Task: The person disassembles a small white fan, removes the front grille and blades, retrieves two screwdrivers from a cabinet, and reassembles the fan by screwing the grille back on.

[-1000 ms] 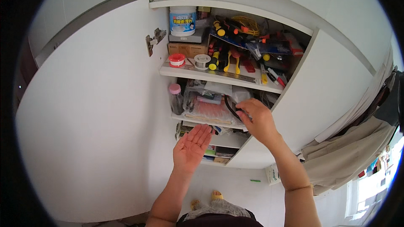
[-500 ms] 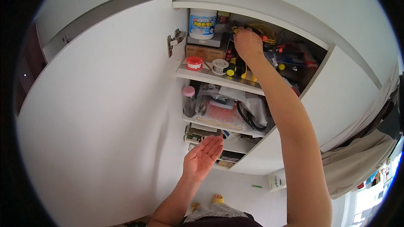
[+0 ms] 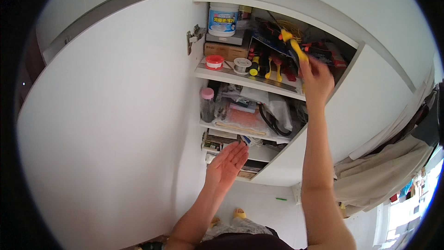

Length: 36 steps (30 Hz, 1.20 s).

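Note:
My right hand [image 3: 318, 79] is closed around the lower end of a yellow-and-black handled screwdriver [image 3: 292, 44], in front of the top shelf. Its handle tilts up to the left, and a thin dark shaft seems to extend from the far end; motion blurs it somewhat. My left hand [image 3: 226, 164] is held palm up with its fingers stretched out, in front of the lower shelves, holding nothing. Yellow-handled tools [image 3: 274, 68] lie at the top shelf's front edge, beside a wire spool [image 3: 242, 65] and a red-and-white tape roll [image 3: 214, 62].
The white cabinet door [image 3: 111, 120] stands wide at left. A white tub with a blue label [image 3: 223, 20] stands on boxes [image 3: 222, 51] on the top shelf. Below are a pink-capped bottle [image 3: 207, 104] and plastic bags [image 3: 243, 115]. Beige cloth [image 3: 370, 180] hangs at right.
My right hand has moved from deep in the top shelf toward the right and nearer, bringing the screwdriver up into view. My left hand stays nearly in place, palm up.

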Available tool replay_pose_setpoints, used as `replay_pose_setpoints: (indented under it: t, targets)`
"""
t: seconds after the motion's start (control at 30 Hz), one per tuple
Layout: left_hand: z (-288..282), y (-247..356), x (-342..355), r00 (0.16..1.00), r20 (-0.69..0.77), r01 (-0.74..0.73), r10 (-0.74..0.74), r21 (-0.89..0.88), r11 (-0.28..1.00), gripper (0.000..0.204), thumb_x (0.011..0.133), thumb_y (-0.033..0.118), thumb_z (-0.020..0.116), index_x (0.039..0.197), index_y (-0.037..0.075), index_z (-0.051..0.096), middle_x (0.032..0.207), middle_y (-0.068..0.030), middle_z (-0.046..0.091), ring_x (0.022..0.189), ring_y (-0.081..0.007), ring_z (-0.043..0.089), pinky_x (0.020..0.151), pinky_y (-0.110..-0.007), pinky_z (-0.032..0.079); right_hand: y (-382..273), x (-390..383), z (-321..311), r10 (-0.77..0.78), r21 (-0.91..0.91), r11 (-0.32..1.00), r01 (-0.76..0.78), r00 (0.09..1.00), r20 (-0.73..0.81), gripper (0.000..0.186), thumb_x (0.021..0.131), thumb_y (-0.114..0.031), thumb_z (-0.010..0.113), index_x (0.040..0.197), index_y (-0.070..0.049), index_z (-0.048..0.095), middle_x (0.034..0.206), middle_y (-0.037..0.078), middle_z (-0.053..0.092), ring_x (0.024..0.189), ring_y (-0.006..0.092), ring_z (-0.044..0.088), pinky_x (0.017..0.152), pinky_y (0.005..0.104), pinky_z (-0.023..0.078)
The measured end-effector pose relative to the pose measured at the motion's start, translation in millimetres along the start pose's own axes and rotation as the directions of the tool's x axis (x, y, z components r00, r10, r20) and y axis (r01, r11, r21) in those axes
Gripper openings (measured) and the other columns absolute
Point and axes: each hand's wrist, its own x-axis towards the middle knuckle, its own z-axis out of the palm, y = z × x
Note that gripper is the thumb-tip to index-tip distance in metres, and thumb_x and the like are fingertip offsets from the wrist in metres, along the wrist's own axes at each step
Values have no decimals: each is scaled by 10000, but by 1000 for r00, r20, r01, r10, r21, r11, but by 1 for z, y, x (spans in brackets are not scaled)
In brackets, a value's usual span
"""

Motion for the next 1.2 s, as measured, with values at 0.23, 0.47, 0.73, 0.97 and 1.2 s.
replay_pose_setpoints:
  t: [0.23,0.47,0.73,0.97,1.2]
  targets:
    - [20,-21,54,998,41,-62,56,150,987,307,896,159,526,1135,-31,493,1157,-166,543,1134,-275,498,991,-393,411,33,-186,-64,492,673,35,-739,599,632,242,905,-209,536,984,20,552,845,125,618,679,174,600,616,262,530]
    - [36,-39,59,992,121,-61,27,289,955,217,841,107,610,1045,47,561,1035,-76,607,977,-184,566,848,-314,459,29,-229,-78,462,507,-252,-824,358,811,334,936,-278,475,988,44,547,839,137,606,660,142,548,584,213,472]
    - [33,-45,51,1000,-3,-27,30,363,931,141,818,33,614,952,59,579,935,-70,630,868,-170,592,784,-296,472,39,-242,-80,356,406,-416,-813,265,896,412,964,-306,393,1085,71,503,872,136,591,649,140,512,574,218,451]
    - [32,-49,56,1000,-12,-1,6,345,939,154,807,14,616,948,50,566,898,-66,621,823,-173,595,743,-286,472,39,-238,-89,290,362,-310,-879,276,917,471,974,-352,335,1144,63,481,835,100,582,654,150,516,577,230,449]
    - [38,-62,58,996,-31,87,-83,457,885,108,819,23,610,914,45,564,872,-49,616,806,-148,594,730,-262,478,31,-226,-101,165,412,-128,-902,390,906,558,931,-467,387,1179,29,448,692,49,507,525,115,420,451,219,309]
